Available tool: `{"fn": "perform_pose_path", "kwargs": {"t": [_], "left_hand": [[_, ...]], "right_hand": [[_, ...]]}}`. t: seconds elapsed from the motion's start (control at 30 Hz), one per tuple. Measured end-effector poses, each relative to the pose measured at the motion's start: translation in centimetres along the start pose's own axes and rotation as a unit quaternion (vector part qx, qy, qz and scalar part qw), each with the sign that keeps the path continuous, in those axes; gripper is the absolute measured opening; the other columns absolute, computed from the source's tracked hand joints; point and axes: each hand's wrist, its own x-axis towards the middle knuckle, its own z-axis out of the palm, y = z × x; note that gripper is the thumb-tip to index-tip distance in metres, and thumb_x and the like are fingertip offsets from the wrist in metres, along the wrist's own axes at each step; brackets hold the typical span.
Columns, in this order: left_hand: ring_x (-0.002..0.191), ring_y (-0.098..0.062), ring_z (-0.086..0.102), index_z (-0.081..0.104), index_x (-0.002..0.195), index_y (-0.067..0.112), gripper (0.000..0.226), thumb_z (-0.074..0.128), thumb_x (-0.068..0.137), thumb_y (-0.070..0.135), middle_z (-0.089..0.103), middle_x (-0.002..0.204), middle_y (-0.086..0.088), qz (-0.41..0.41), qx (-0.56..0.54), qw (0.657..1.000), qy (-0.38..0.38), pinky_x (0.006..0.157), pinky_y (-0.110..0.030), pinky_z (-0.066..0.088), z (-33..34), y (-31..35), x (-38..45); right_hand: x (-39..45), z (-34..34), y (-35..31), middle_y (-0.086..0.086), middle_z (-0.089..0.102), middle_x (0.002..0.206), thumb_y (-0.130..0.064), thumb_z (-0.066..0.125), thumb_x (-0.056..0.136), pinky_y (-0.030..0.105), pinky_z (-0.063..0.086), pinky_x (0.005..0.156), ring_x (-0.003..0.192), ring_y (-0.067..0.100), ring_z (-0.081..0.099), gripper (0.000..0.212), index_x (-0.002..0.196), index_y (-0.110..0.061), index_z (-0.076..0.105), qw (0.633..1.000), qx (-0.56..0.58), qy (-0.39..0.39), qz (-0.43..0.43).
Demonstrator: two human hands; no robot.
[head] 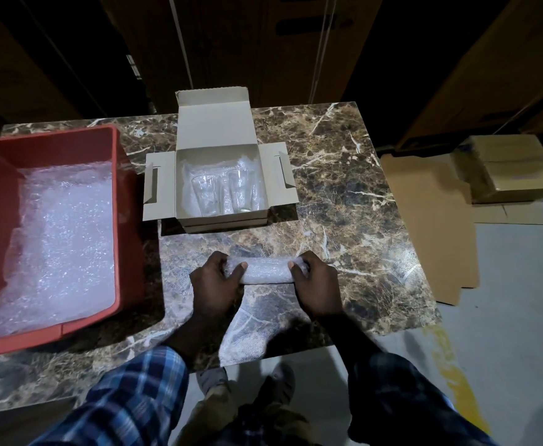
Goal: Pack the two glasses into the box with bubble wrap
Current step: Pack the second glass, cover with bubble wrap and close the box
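Brown marble with pale veins covers the table (344, 194), and near its front edge lies a short roll of bubble wrap (265, 270), stretched from left to right between the two hands. The left hand (214, 283) holds the left end of the roll, with the fingers curled over the top and the thumb pressing on the near side. The right hand (317, 284) holds the right end in the same way, the fingers bent around the crumpled plastic and the thumb on the front. Both hands rest low, close to the table surface. What is inside the roll cannot be seen. Farther away, in the middle of the table, stands the open cardboard box (220, 220), with its lid raised at the far side and its side flaps spread to the left and right. Inside it two clear glasses lie side by side on a layer of bubble wrap: the left glass (206, 196) and the right glass (241, 191), near each other, but I cannot tell if they touch. At the left side of the table sits a red plastic bin (125, 220), which holds loose sheets of bubble wrap (61, 246). To the right of the table, on the grey floor, flat pieces of cardboard (431, 220) lie, and behind them a small stack of folded cartons (511, 175). The sleeves (128, 397) have a blue checked pattern.
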Motion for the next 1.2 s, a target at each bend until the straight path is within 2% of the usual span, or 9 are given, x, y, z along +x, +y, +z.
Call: {"fn": "perform_pose_path", "kwargs": {"t": [0.1, 0.23, 0.37, 0.5, 0.63, 0.77, 0.9, 1.03, 1.2], "left_hand": [[0.069, -0.022, 0.061, 0.049, 0.088, 0.027, 0.029, 0.075, 0.082, 0.038, 0.062, 0.073, 0.003, 0.034, 0.077, 0.996, 0.013, 0.086, -0.043, 0.046, 0.7, -0.4, 0.1], [0.088, -0.022, 0.053, 0.053, 0.098, 0.019, 0.023, 0.072, 0.088, 0.025, 0.054, 0.096, 0.000, 0.107, 0.172, 0.979, 0.038, 0.088, -0.041, 0.031, 0.9, -0.1, -0.1], [0.097, -0.027, 0.047, 0.064, 0.102, 0.020, 0.025, 0.072, 0.081, 0.011, 0.051, 0.109, -0.005, 0.263, 0.325, 0.908, 0.010, 0.083, -0.041, 0.032, 0.6, -1.0, -0.6], [0.108, -0.028, 0.046, 0.068, 0.105, 0.018, 0.026, 0.066, 0.079, 0.023, 0.065, 0.117, -0.002, 0.401, 0.381, 0.833, -0.022, 0.090, -0.045, 0.030, 0.0, -1.9, -0.4], [0.119, -0.030, 0.054, 0.066, 0.119, 0.015, 0.037, 0.055, 0.091, 0.036, 0.067, 0.122, 0.002, 0.418, 0.377, 0.825, -0.046, 0.095, -0.048, 0.032, -1.0, -2.9, -0.5], [0.117, -0.030, 0.055, 0.065, 0.125, 0.023, 0.038, 0.055, 0.094, 0.043, 0.065, 0.127, 0.003, 0.433, 0.409, 0.801, -0.059, 0.091, -0.051, 0.035, -1.4, -3.2, -0.5], [0.111, -0.027, 0.050, 0.066, 0.117, 0.023, 0.028, 0.053, 0.096, 0.037, 0.067, 0.123, 0.009, 0.401, 0.397, 0.824, -0.046, 0.088, -0.048, 0.033, -1.5, -2.6, -0.6], [0.106, -0.021, 0.047, 0.065, 0.105, 0.032, 0.016, 0.056, 0.097, 0.042, 0.066, 0.110, 0.020, 0.326, 0.329, 0.885, -0.040, 0.086, -0.040, 0.022, -1.3, -1.7, -0.7], [0.104, -0.014, 0.038, 0.068, 0.094, 0.037, 0.022, 0.052, 0.096, 0.051, 0.062, 0.100, 0.021, 0.223, 0.296, 0.928, -0.040, 0.080, -0.034, 0.015, -1.0, -1.4, 0.3]], "right_hand": [[0.0, 0.5, -0.2, 0.007, 0.063, 0.079, -0.019, 0.065, 0.092, 0.037, 0.045, 0.068, 0.070, 0.030, 0.061, 0.018, 0.099, -0.011, 0.051, 0.999, -0.035, 0.003, -0.013], [0.0, 1.2, -0.4, 0.005, 0.056, 0.100, -0.020, 0.065, 0.090, 0.043, 0.039, 0.082, 0.092, 0.028, 0.054, 0.023, 0.109, -0.018, 0.051, 0.985, -0.165, 0.025, -0.034], [0.0, 1.8, -0.2, 0.009, 0.053, 0.097, -0.003, 0.058, 0.081, 0.040, 0.036, 0.073, 0.086, 0.027, 0.049, 0.029, 0.107, -0.016, 0.063, 0.931, -0.318, 0.034, -0.177], [-0.4, 1.8, 0.7, 0.008, 0.060, 0.096, -0.011, 0.056, 0.080, 0.041, 0.034, 0.076, 0.084, 0.030, 0.056, 0.022, 0.099, -0.010, 0.067, 0.909, -0.314, 0.002, -0.274], [-1.2, 1.1, 0.8, 0.010, 0.063, 0.102, -0.030, 0.058, 0.086, 0.043, 0.041, 0.084, 0.092, 0.030, 0.057, 0.031, 0.108, -0.009, 0.065, 0.905, -0.315, -0.011, -0.287], [-1.1, 1.5, 1.2, 0.015, 0.063, 0.099, -0.018, 0.073, 0.081, 0.043, 0.036, 0.086, 0.089, 0.032, 0.059, 0.039, 0.119, -0.018, 0.063, 0.888, -0.340, 0.003, -0.308], [-1.0, 2.0, 1.2, 0.012, 0.065, 0.100, -0.018, 0.080, 0.076, 0.040, 0.031, 0.084, 0.089, 0.030, 0.060, 0.033, 0.107, -0.020, 0.068, 0.901, -0.333, 0.006, -0.278], [-0.8, 2.2, 1.1, 0.000, 0.066, 0.102, -0.029, 0.071, 0.087, 0.038, 0.029, 0.084, 0.095, 0.022, 0.058, 0.011, 0.096, -0.024, 0.071, 0.938, -0.268, 0.031, -0.216], [-0.2, 2.0, 0.9, -0.010, 0.066, 0.090, -0.042, 0.050, 0.092, 0.038, 0.026, 0.082, 0.091, 0.017, 0.057, 0.024, 0.084, -0.027, 0.067, 0.956, -0.254, 0.043, -0.143]]}}
